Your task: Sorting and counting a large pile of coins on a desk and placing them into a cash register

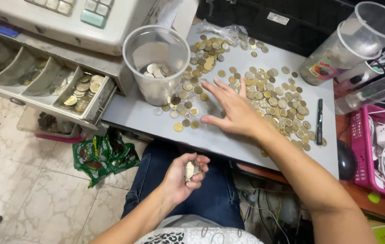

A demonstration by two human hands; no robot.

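Several gold and silver coins (271, 97) lie spread over a grey tabletop (142, 113). My right hand (233, 108) rests flat on the coins with its fingers spread, palm down, near the middle of the pile. My left hand (185, 174) hovers below the table edge over my lap, cupped around a small stack of coins (191, 170). A clear plastic cup (157, 63) with some silver coins at its bottom stands on the table just left of my right hand.
An open cash drawer (43, 81) with coin compartments sticks out at the left under a till. A black pen (319, 121) lies right of the coins. Clear plastic jars (350, 45) and a pink basket (371, 153) of cables sit at right. Green wrappers (104, 156) lie on the floor.
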